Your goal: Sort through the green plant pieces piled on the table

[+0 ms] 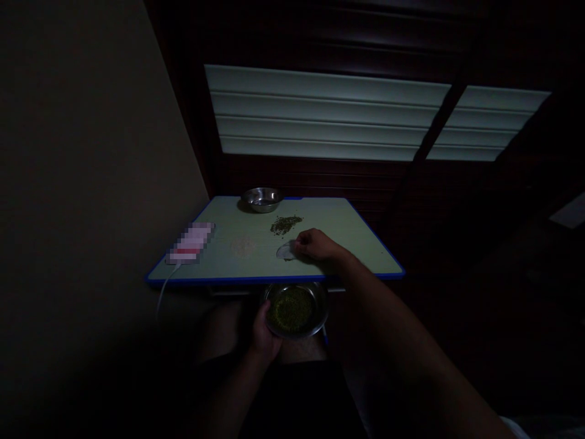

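Observation:
My left hand (265,334) grips the side of a metal bowl (323,311) just below the table's front edge. Small green grains that look like mung beans (292,310) lie inside this bowl. Over the tabletop, my right hand (315,244) is closed on a thin, pale, see-through flat piece with a rounded edge (286,250); its exact kind is unclear. A few dark grains show by its lower edge. Just beyond it, a loose pile of similar grains (286,225) is spread on the table.
The pale table (356,244) has a blue rim. A second metal bowl (262,200) stands at its back left. A phone (191,242) with a white cable (165,288) lies at the left edge. Faint pale bits (243,246) are scattered left of my right hand.

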A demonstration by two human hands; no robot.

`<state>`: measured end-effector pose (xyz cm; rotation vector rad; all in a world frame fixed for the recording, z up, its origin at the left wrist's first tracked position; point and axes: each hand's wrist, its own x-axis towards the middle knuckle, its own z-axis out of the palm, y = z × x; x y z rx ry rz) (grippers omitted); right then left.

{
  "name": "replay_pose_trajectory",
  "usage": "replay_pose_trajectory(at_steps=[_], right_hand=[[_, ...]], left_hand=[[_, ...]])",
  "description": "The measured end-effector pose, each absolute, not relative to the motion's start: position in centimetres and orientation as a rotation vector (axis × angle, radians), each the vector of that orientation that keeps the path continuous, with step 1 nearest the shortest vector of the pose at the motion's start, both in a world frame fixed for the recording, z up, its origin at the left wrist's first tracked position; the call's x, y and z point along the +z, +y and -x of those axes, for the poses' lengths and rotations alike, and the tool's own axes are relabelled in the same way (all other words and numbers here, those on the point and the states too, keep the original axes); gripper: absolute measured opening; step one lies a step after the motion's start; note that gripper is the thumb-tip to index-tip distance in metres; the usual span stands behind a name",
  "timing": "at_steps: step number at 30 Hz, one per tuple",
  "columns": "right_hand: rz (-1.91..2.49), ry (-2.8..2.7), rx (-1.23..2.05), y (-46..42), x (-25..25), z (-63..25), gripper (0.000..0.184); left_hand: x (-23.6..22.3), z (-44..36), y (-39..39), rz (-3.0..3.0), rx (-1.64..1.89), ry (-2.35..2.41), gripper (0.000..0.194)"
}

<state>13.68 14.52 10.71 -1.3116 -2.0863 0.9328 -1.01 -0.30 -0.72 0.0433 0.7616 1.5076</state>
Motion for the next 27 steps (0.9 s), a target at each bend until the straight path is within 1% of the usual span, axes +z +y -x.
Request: replay_pose_trajectory(at_steps=[6, 17, 27], right_hand=[[1.289, -2.16, 0.963, 13.1, 11.4, -13.7, 0.013], [1.288, -2.275, 0.989, 11.7, 12.2, -13.8, 0.017], [1.226, -2.226, 1.202, 11.2, 12.6, -14.1, 0.014]], left_hand=[[-0.4, 1.0, -0.4, -0.059, 1.507, 0.744, 0.024], [-0.8, 1.0, -0.3, -0.069, 1.52, 0.756, 0.026], [-0.7, 1.0, -0.2, -0.047, 1.484, 0.769, 0.026]])
